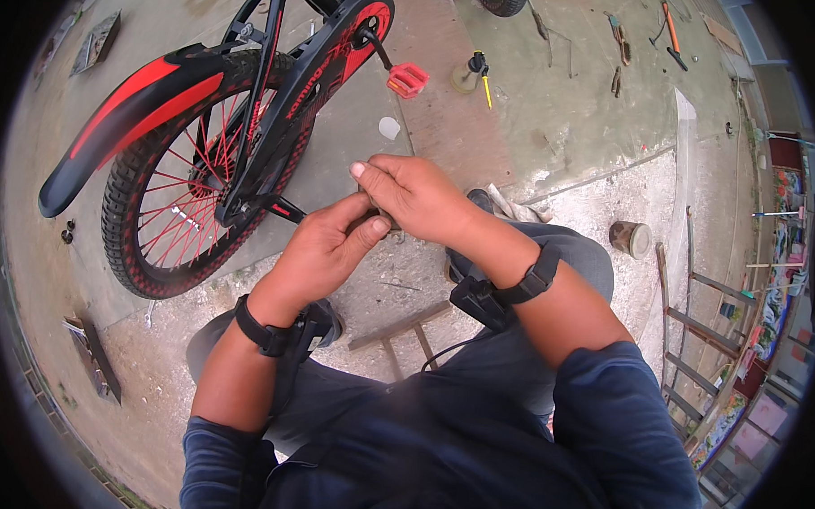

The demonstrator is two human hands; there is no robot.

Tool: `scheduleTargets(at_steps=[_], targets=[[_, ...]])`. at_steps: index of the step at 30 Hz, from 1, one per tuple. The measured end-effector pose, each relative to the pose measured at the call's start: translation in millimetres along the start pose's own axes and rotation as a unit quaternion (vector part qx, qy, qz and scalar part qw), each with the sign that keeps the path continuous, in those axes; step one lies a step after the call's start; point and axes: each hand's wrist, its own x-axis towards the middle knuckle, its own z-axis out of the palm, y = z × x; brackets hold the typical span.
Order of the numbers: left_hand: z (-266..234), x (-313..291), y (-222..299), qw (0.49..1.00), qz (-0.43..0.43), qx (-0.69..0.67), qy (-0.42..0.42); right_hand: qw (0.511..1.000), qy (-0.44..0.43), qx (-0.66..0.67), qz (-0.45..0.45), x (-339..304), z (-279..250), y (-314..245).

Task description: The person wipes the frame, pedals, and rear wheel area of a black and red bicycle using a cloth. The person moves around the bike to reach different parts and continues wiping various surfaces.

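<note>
My left hand (329, 243) and my right hand (418, 197) meet in front of me, above my knees. The fingers of both are closed together around something small that they mostly hide. I cannot make out what it is. Just left of and beyond them stands a black and red bicycle (296, 107). Its rear wheel (180, 202) has red spokes and a knobby tyre, under a black and red mudguard (125, 110). A red pedal (407, 80) sticks out toward the right. Neither hand touches the bicycle.
A yellow screwdriver (487, 91) lies near a roll of tape (465, 79). Farther right are pliers (620, 39) and an orange-handled hammer (672, 30). A round tin (631, 239) stands right of my knee. A wooden ladder (705, 332) lies at the right. A spanner (150, 313) lies below the wheel.
</note>
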Motion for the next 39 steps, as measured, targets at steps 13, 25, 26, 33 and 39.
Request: scheduleTargets(at_steps=[13, 25, 26, 33, 39], targets=[[0, 2, 4, 0.966, 0.092, 0.230, 0.067, 0.984, -0.028, 0.111, 0.140, 0, -1, 6], [-80, 13, -38, 0.832, -0.011, 0.444, 0.333, 0.996, 0.004, 0.012, 0.093, 8, 0, 29], [-89, 15, -44, 0.808, -0.027, 0.463, 0.363, 0.995, 0.000, 0.016, 0.096, 8, 0, 29], [-112, 31, -82, 0.885, -0.091, 0.296, 0.348, 0.997, 0.006, 0.003, 0.081, 5, -3, 19], [-122, 51, -94, 0.931, -0.065, 0.124, 0.337, 0.998, 0.001, -0.007, 0.062, -3, -6, 14]])
